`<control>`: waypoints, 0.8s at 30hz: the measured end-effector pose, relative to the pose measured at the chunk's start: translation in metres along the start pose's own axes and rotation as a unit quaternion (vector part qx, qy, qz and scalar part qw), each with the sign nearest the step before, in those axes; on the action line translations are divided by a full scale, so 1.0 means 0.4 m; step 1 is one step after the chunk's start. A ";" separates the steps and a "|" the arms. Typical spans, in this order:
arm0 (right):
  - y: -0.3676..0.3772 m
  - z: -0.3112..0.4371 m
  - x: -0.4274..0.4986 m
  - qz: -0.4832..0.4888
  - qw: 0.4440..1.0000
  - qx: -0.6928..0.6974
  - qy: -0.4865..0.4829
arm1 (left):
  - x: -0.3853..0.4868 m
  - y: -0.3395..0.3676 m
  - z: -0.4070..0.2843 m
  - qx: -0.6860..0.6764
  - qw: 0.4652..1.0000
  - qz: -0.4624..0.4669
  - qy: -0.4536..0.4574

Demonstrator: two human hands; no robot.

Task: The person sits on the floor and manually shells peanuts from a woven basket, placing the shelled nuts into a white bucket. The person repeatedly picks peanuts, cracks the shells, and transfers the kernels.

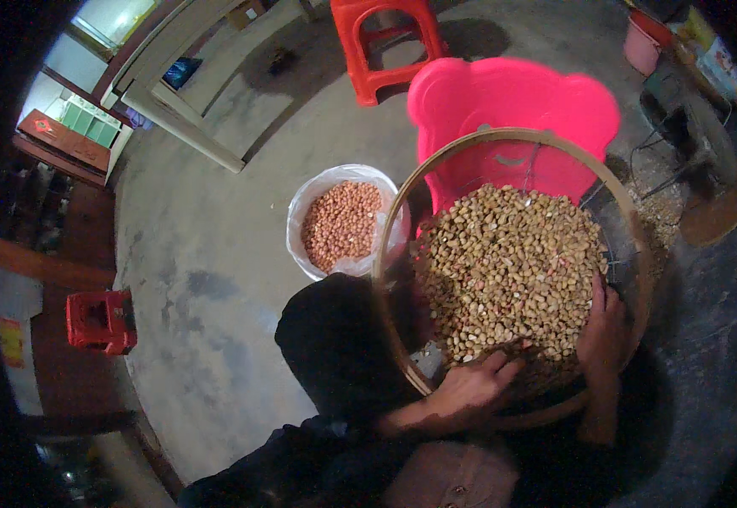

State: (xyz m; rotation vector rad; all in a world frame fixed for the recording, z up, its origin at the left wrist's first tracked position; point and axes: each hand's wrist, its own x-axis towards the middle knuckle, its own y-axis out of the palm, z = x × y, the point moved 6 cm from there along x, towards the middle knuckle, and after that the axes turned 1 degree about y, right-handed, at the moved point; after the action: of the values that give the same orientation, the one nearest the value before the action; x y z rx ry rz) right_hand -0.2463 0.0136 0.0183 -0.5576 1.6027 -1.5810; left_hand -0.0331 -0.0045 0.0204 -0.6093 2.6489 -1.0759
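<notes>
A round, wood-rimmed sieve (630,209) lies across my lap, tilted over a pink plastic chair or tub. Inside it is a broad heap of unshelled peanuts (514,267), with a few reddish kernels among them. My left hand (480,381) rests at the near edge of the heap, its fingertips among the nuts. At the heap's right side, my right hand (602,324) has its fingers raised against the nuts. Whether either hand grips any nuts cannot be told. Left of the sieve stands a white-lined bucket (298,222) full of reddish shelled peanuts (343,222).
The pink plastic piece (514,89) stands beyond the sieve, with a red plastic stool (359,70) behind it. A wooden table (184,130) is at the upper left, a small red stool (96,320) at the far left. Shell debris (661,209) and a metal-framed object lie at the right.
</notes>
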 end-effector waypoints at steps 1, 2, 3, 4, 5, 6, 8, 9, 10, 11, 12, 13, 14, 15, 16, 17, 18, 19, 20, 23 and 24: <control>0.013 -0.005 -0.009 0.032 0.999 -0.005 0.009 | -0.007 0.013 0.008 0.027 0.998 0.040 -0.041; 0.019 -0.002 -0.025 0.040 0.999 0.002 -0.005 | -0.015 0.025 0.019 0.054 0.992 0.081 -0.081; 0.016 0.001 -0.049 0.031 0.999 0.014 -0.035 | -0.018 0.024 0.013 0.062 0.994 0.061 -0.061; 0.024 0.001 -0.065 0.052 0.998 0.022 -0.035 | -0.016 0.025 0.010 0.071 0.996 0.040 -0.041; 0.025 0.012 -0.085 0.056 0.995 0.049 -0.065 | -0.014 0.026 0.007 0.086 0.996 0.013 -0.016; 0.029 0.012 -0.113 0.090 0.991 0.071 -0.063 | -0.012 0.038 0.013 0.092 0.995 0.012 -0.019; 0.044 0.043 -0.156 0.129 0.977 0.155 -0.074 | -0.007 0.057 0.019 0.127 0.992 -0.003 -0.011; 0.050 0.070 -0.172 0.133 0.963 0.218 -0.087 | -0.004 0.064 0.024 0.109 0.994 -0.011 -0.014; 0.057 0.097 -0.182 0.138 0.946 0.276 -0.097 | -0.001 0.068 0.024 0.099 0.995 -0.020 -0.010; 0.061 0.123 -0.181 0.117 0.949 0.274 -0.105 | 0.002 0.068 0.025 0.090 0.996 -0.030 -0.005; 0.069 0.149 -0.172 0.098 0.952 0.269 -0.111 | 0.006 0.059 0.028 0.111 0.992 -0.050 -0.014; 0.075 0.171 -0.157 0.078 0.954 0.264 -0.115 | 0.010 0.045 0.033 0.133 0.988 -0.071 -0.022; 0.060 0.195 -0.136 0.038 0.905 0.389 -0.166 | 0.013 0.027 0.037 0.156 0.983 -0.090 -0.030; 0.050 0.210 -0.111 0.035 0.810 0.552 -0.194 | 0.015 0.017 0.057 0.128 0.986 -0.069 -0.076; 0.044 0.195 -0.087 0.008 0.823 0.543 -0.167 | 0.013 0.003 0.080 0.099 0.986 -0.049 -0.125; 0.045 0.171 -0.062 0.003 0.827 0.552 -0.111 | 0.006 -0.020 0.097 0.078 0.982 -0.063 -0.157; 0.021 0.146 -0.048 -0.043 0.842 0.525 -0.117 | 0.000 -0.043 0.102 0.071 0.984 -0.077 -0.147; -0.005 0.116 -0.044 -0.083 0.841 0.516 -0.139 | -0.007 -0.051 0.111 0.091 0.980 -0.060 -0.164; -0.032 0.084 -0.035 -0.117 0.895 0.402 -0.153 | -0.013 -0.056 0.121 0.111 0.976 -0.044 -0.180; -0.038 0.031 -0.050 -0.112 0.964 0.147 -0.190 | -0.031 -0.056 0.119 0.188 0.971 -0.019 -0.147; -0.019 0.013 -0.062 -0.071 0.976 0.113 -0.174 | -0.033 -0.046 0.115 0.224 0.966 -0.001 -0.127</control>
State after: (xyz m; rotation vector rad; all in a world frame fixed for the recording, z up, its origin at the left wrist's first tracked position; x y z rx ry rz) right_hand -0.2295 0.0290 0.0319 -0.7883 1.1283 -1.6367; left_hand 0.0000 -0.0388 0.0012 -0.6029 2.0929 -1.4286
